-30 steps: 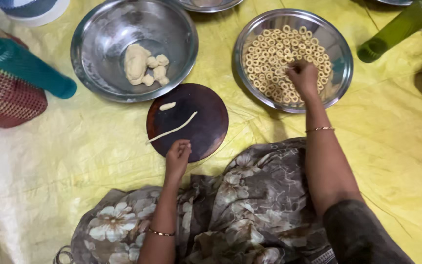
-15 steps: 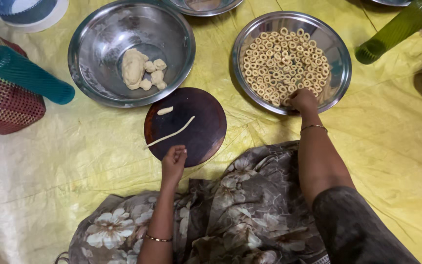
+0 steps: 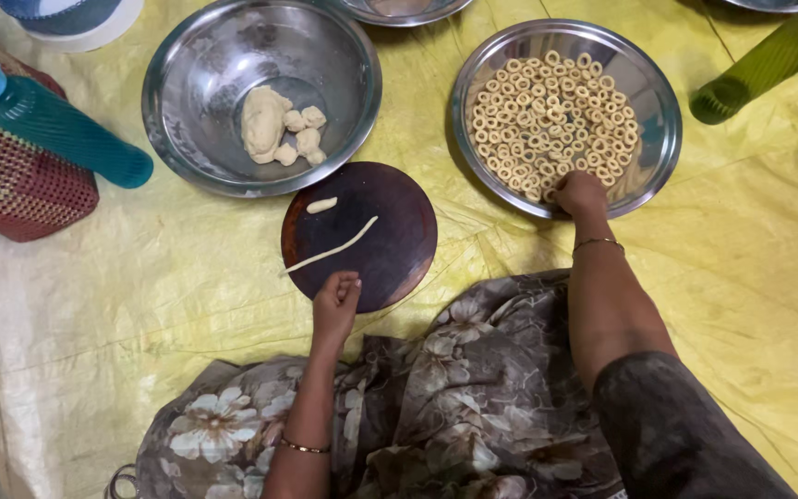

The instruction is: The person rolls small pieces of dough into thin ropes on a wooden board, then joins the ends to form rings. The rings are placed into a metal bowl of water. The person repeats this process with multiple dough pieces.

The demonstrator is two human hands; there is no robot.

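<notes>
left hand [image 3: 336, 303], loosely curled and holding nothing visible, rests at six o'clock on the dark round board [image 3: 390, 222] bearing a thin dough rope [image 3: 332, 248]; right hand [image 3: 580, 192], fingertips hidden, grip unclear, touches the ring-filled steel plate [image 3: 650, 176] at six o'clock.

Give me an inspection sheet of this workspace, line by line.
Surface: yellow sheet on the floor, creased.
Job's things: round dark board bearing a thin dough rope and a small dough piece; steel plate full of dough rings; steel bowl with dough lumps.
Clutter: teal bottle, green bottle, red mesh bag.
Hands: left hand at the board's near edge; right hand on the plate's near rim.
Cables: nothing seen.
Surroundings: floral cloth over the lap.
</notes>
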